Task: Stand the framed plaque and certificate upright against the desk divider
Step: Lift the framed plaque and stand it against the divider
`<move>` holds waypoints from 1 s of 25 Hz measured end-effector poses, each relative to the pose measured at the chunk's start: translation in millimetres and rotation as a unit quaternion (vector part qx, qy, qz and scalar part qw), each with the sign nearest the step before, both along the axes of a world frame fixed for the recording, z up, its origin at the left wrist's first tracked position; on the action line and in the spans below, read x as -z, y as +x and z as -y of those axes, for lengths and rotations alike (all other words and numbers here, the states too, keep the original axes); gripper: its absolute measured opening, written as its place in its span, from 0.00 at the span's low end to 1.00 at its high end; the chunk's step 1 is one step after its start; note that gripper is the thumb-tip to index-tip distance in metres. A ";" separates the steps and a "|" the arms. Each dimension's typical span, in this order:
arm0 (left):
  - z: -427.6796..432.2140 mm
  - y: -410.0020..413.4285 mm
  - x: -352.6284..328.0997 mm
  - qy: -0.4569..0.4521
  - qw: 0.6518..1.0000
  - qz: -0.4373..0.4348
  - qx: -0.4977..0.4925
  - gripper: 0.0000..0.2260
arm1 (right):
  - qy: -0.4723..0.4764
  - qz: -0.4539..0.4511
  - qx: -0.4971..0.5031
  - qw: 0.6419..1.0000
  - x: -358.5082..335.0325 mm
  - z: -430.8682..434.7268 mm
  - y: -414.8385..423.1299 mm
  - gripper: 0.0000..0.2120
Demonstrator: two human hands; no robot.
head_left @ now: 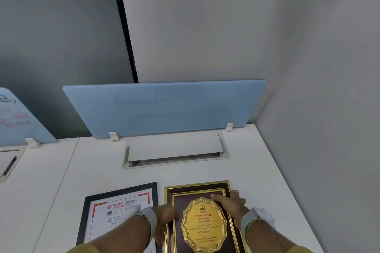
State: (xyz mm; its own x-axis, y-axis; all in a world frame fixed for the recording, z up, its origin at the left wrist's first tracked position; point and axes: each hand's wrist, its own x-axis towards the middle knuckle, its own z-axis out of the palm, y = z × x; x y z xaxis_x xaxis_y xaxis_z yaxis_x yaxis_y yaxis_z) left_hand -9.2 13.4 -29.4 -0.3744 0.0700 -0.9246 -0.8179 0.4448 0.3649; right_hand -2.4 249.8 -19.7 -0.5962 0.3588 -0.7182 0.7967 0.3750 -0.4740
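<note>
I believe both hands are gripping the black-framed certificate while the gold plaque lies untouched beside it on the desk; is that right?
Not quite. In the head view, both hands, left and right, grip the gold plaque by its side edges, while the black-framed certificate lies untouched beside it on the desk.

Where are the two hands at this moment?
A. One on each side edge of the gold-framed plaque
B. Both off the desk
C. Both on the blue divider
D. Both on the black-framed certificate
A: the left hand and right hand grip opposite edges of the gold-framed plaque, which lies flat on the desk.

Even soft light, faint glare on divider (164,107), edges warped.
</note>
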 end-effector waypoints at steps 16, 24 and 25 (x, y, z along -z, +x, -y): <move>8.5 -24.4 -10.8 0.036 0.998 -0.037 -0.024 0.32 | -0.126 -0.081 0.025 0.988 -18.8 -7.4 -26.5 0.43; 3.7 -69.9 -47.5 0.052 0.988 -0.129 -0.064 0.27 | -0.146 -0.197 0.031 0.969 -60.8 -7.9 -75.0 0.17; 3.2 -76.5 -51.2 0.047 0.987 -0.141 -0.067 0.27 | -0.151 -0.211 0.031 0.965 -63.0 -7.8 -81.7 0.20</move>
State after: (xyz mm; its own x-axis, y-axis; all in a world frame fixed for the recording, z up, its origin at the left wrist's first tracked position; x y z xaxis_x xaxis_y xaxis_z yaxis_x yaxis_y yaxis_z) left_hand -85.8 10.2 21.8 -0.6277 0.0841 -0.7739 -0.7268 0.2929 0.6212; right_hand -84.1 257.6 43.4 -0.8426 0.2157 -0.4935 0.5253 0.1272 -0.8413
